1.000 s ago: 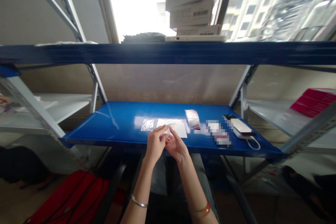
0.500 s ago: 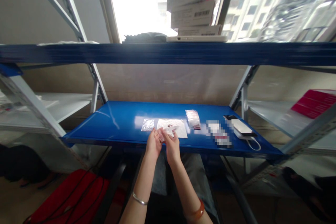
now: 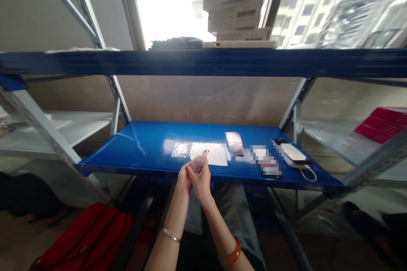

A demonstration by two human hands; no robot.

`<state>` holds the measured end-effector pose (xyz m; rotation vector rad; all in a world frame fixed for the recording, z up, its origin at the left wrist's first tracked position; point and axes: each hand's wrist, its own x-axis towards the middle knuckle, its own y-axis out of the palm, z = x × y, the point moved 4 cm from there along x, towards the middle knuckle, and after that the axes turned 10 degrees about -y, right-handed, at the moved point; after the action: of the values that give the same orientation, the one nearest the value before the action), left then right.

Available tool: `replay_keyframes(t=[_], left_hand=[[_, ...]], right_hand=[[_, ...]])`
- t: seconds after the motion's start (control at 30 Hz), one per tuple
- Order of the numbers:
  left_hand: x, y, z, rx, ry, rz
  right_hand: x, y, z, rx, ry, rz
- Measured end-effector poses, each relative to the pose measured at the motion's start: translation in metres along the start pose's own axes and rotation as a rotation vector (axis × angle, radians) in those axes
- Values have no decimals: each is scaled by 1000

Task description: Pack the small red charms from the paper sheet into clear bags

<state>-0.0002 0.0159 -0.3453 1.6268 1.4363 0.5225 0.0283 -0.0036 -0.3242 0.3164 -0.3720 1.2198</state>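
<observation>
A small clear plastic bag (image 3: 197, 164) is held just above the front edge of the blue table. My left hand (image 3: 184, 178) is closed on its near left side. My right hand (image 3: 202, 181) curls round the right side, its thumb touching the bag close to the left fingers. Just beyond the fingertips are small dark red pieces (image 3: 206, 151), too small to name, over a crinkled white sheet (image 3: 218, 155). Left of the sheet lies a flat clear packet (image 3: 179, 150). A stack of filled clear packets (image 3: 234, 143) sits to its right.
On the right of the blue table (image 3: 143, 135) lie a blurred-out packet (image 3: 266, 161) and a phone (image 3: 295, 154) on a white device with a looped cable. Above runs a blue shelf beam (image 3: 178, 63), with stacked boxes (image 3: 235, 15) on top. Metal uprights flank the table.
My right hand has turned inward and closed up against my left. The plastic bag, earlier spread out over the sheet, is now drawn nearer to me and gathered between both hands.
</observation>
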Motion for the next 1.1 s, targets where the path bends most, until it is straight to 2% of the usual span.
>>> replay_keyframes(t=[0.1,0.23,0.33,0.47,0.57,0.67,0.87,1.1], left_hand=[[6,-6,-10,-12,-4,-16],[9,-11,-22,-70,-181,-4],[9,-10,-25,-112,-247,8],[11,-14,-23,-189,-343,-91],[12,-23,-25,-232,-325,-188],[10,-27,-28,-250,-304,-197],[5,-14,-16,-267,-360,-174],[9,-2,1,-317,-368,-160]], right_hand=[[3,-2,-1,4,-7,36],[7,-7,0,40,-45,11],[10,-9,0,63,-53,39],[15,-16,-1,65,-81,40],[22,-24,-8,80,-52,-33],[31,-35,-17,147,8,-136],[43,-60,-30,154,19,-308],[48,-69,-50,211,71,-306]])
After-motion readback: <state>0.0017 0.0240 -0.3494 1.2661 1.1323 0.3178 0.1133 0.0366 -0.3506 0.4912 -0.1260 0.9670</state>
